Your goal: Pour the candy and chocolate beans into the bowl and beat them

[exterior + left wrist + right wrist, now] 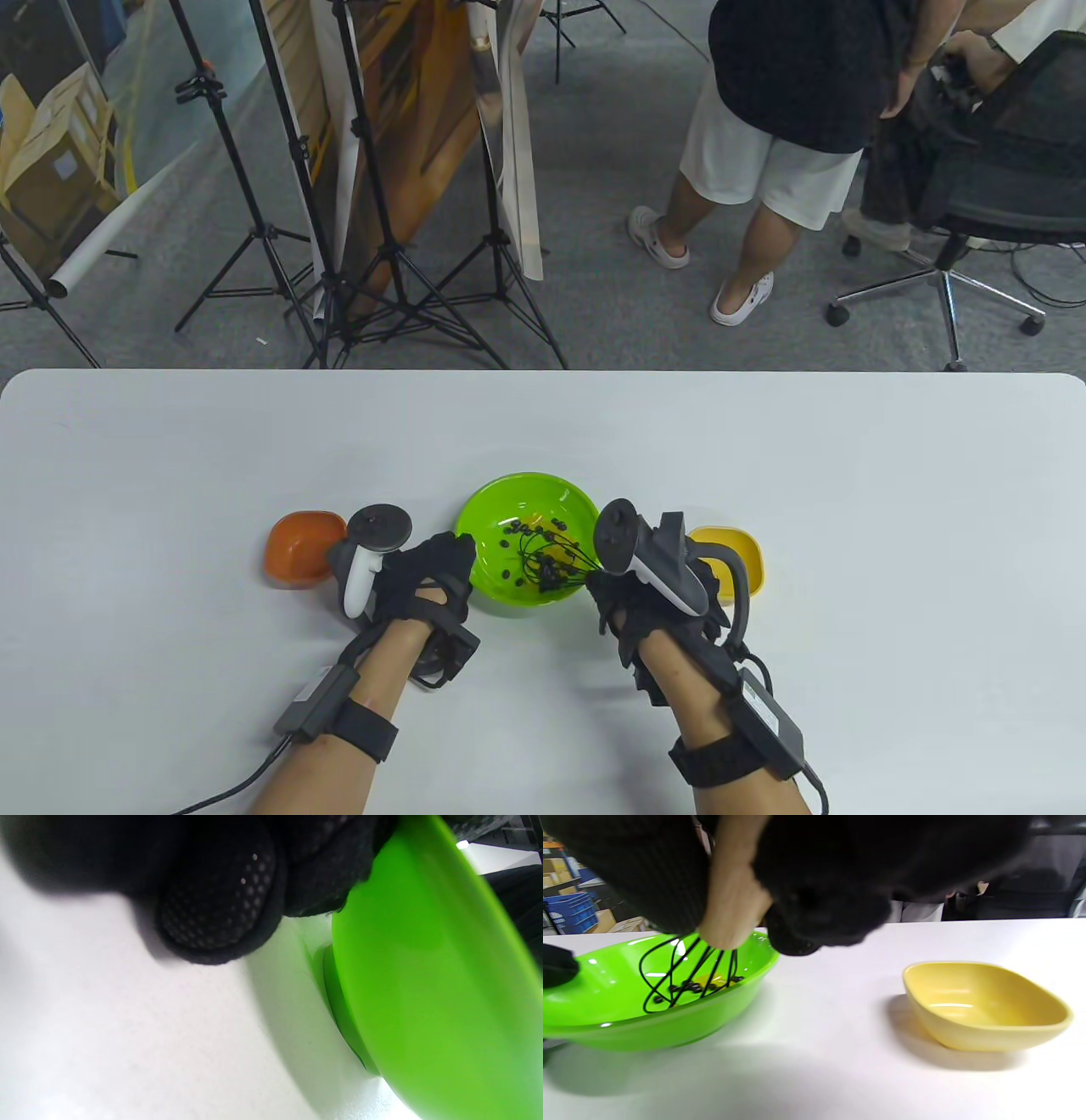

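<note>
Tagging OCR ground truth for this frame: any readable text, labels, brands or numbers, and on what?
None readable.
Cardboard boxes: label patch, too small to read.
Right-hand cable box: pale mark, blurred.
Green bowl, yellow dish, orange dish, whisk: no print visible.

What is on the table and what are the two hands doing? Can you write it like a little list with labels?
middle: green bowl with dark beans and something yellow in it
tool: black wire whisk, wires down in the green bowl
right hand: grips the whisk's handle
left hand: fingers against the green bowl's near-left rim
left side: orange bowl
right side: yellow bowl, nothing in it
table: white
</note>
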